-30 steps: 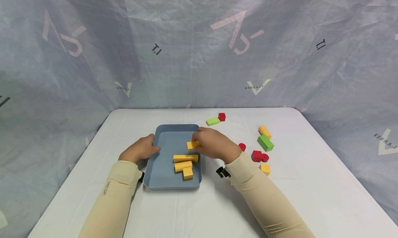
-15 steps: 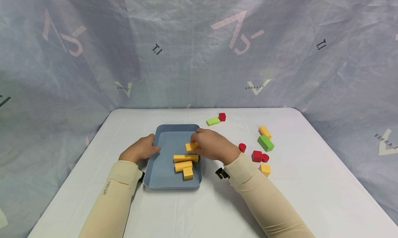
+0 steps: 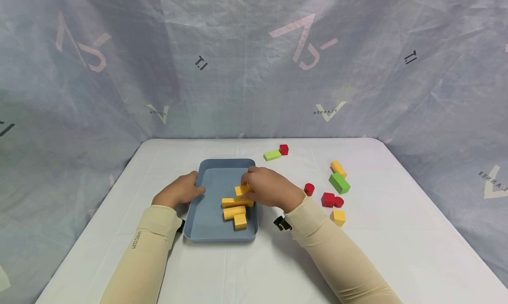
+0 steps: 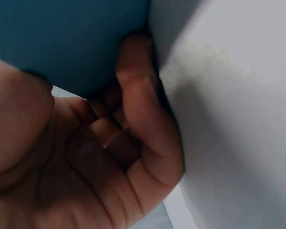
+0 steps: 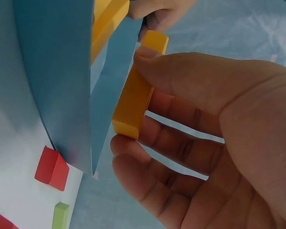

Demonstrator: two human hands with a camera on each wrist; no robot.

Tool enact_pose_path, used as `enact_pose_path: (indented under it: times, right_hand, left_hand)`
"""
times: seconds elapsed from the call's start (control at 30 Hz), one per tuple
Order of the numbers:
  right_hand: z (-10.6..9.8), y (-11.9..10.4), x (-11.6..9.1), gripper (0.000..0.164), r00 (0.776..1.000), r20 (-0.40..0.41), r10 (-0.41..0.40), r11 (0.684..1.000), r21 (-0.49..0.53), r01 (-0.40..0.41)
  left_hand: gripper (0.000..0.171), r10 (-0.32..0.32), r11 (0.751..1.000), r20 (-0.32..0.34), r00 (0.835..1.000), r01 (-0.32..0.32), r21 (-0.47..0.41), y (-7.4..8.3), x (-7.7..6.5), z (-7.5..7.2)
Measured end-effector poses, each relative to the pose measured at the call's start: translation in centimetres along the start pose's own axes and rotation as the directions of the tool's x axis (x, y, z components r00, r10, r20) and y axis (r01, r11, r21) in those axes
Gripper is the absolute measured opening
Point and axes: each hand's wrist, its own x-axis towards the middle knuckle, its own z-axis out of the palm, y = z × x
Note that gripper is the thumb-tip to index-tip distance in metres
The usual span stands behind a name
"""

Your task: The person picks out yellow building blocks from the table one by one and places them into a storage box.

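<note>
One rectangular blue-grey tray [image 3: 215, 180]: left wall gripped by the left hand [image 3: 179, 190]. One yellow rectangular block [image 3: 240, 191]: pinched by the right hand [image 3: 273, 187], over the tray's right side. Already inside: long yellow bar [image 3: 232, 202], yellow cylinder [image 3: 233, 213], yellow cube [image 3: 240, 222]. Apparently outstanding, on the white-covered table [image 3: 397, 233]: second yellow cylinder [image 3: 338, 168], second yellow cube [image 3: 338, 217]. Outside also: four red pieces [image 3: 328, 200], two green blocks [image 3: 339, 183].

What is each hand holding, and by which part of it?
The right hand pinches a yellow block, thumb near one end. The left hand grips the blue-grey tray by its left wall, thumb over the rim.
</note>
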Motion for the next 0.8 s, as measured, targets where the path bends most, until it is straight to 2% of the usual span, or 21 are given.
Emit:
enact_pose_path:
  times: [0.4, 0.8]
  right_hand:
    - [0.36, -0.32, 0.13, 0.022, 0.999, 0.004, -0.038, 0.999, -0.004, 0.038]
    - [0.78, -0.75, 0.10, 0.025, 0.995, -0.025, -0.094, 0.996, -0.012, 0.094]
  left_hand:
    - [0.061, -0.012, 1.000, 0.005, 1.000, 0.012, 0.001, 0.03, 0.11, 0.06]
    - [0.063, -0.018, 1.000, 0.017, 1.000, 0.018, 0.004, 0.05, 0.14, -0.01]
